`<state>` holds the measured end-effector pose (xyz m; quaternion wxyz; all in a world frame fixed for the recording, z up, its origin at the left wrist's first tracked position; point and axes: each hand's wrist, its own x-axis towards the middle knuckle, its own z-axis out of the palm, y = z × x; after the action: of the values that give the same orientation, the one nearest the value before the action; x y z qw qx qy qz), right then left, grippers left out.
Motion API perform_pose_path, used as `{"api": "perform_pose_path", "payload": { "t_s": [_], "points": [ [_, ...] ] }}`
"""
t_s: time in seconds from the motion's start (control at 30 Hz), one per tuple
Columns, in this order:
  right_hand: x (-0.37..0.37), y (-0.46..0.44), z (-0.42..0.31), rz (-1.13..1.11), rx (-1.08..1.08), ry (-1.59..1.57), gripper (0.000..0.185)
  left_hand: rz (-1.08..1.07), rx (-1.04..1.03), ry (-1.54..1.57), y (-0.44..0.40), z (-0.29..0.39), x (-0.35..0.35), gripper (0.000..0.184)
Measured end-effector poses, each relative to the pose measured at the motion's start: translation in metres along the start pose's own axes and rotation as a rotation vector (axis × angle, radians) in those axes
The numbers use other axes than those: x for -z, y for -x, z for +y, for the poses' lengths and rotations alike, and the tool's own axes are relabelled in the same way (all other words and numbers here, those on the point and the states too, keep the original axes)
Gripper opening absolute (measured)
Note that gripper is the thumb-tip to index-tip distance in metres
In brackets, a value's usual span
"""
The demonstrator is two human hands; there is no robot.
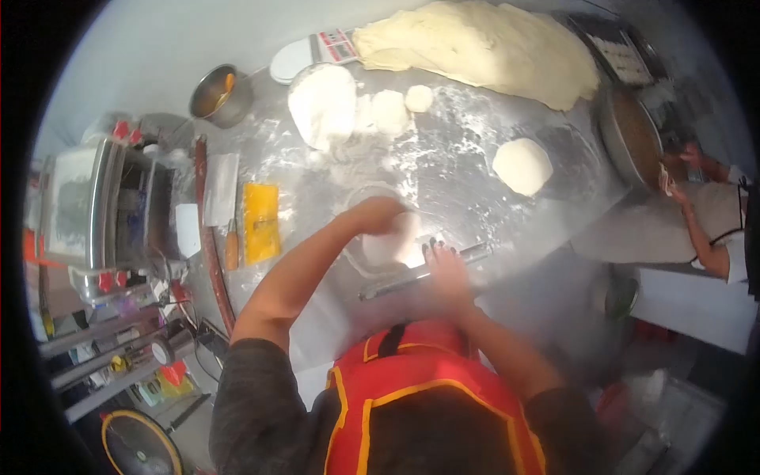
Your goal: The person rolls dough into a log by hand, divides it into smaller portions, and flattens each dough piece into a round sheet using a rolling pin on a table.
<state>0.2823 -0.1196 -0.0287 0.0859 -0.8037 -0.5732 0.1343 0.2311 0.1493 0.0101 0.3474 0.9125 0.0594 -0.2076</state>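
My left hand (384, 215), blurred by motion, is over a pale round of dough (393, 241) near the front of the metal table; its fingers are too smeared to read. My right hand (448, 269) lies across a shiny rod (392, 283) that looks like a rolling pin, fingers stretched out toward the dough. Much of the rod's right half is under this hand. Up and to the right rests a separate dough disc (522, 166). White flour (322, 107) is heaped farther back, beside small dough pieces (389, 112) and a little dough round (419, 98).
A large dough sheet (475, 47) covers the back, beside a scale (313, 55). A metal pot (220, 96), yellow scraper (261, 222) and long brown stick (210, 237) are on the left. Another person's hands (678, 170) work beside a big round pan (631, 134) at right.
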Motion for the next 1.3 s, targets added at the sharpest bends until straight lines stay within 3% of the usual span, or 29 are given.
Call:
{"api": "perform_pose_path", "payload": {
  "t_s": [0.03, 0.1, 0.17, 0.27, 0.37, 0.67, 0.87, 0.97, 1.17, 1.3],
  "points": [
    [-0.008, 0.012, 0.003, 0.010, 0.030, 0.009, 0.078, 0.022, -0.107, 0.025, -0.014, 0.010, 0.007, 0.042],
    [0.013, 0.013, -0.008, 0.054, 0.011, -0.034, 0.078, 0.265, -0.241, 0.102, -0.044, 0.029, 0.018, 0.042],
    [0.023, 0.005, -0.013, 0.088, 0.011, -0.067, 0.076, 0.361, -0.113, 0.625, -0.069, 0.060, 0.038, 0.033],
    [0.024, -0.002, -0.007, 0.114, 0.049, -0.097, 0.068, 0.663, 0.014, 0.149, -0.086, 0.034, 0.033, 0.021],
    [0.015, 0.000, 0.005, 0.121, 0.133, -0.115, 0.058, 0.373, 0.121, -0.041, -0.061, 0.003, -0.009, 0.015],
    [0.020, 0.002, 0.003, 0.200, 0.147, -0.231, 0.046, 0.708, -0.098, 0.049, -0.036, 0.002, -0.047, 0.008],
    [0.017, 0.003, 0.000, 0.272, 0.158, -0.225, 0.043, 0.561, -0.032, -0.004, -0.034, 0.010, -0.039, 0.010],
    [0.017, 0.003, 0.003, 0.296, 0.167, -0.227, 0.044, 0.619, -0.036, -0.116, -0.038, 0.009, -0.046, 0.009],
    [0.020, -0.002, 0.002, 0.306, 0.175, -0.293, 0.047, 0.457, 0.163, 0.169, -0.031, 0.049, -0.036, 0.010],
    [0.021, -0.008, 0.003, 0.232, 0.118, -0.321, 0.053, 0.399, -0.218, 0.198, -0.043, 0.070, -0.050, 0.010]
  ]
}}
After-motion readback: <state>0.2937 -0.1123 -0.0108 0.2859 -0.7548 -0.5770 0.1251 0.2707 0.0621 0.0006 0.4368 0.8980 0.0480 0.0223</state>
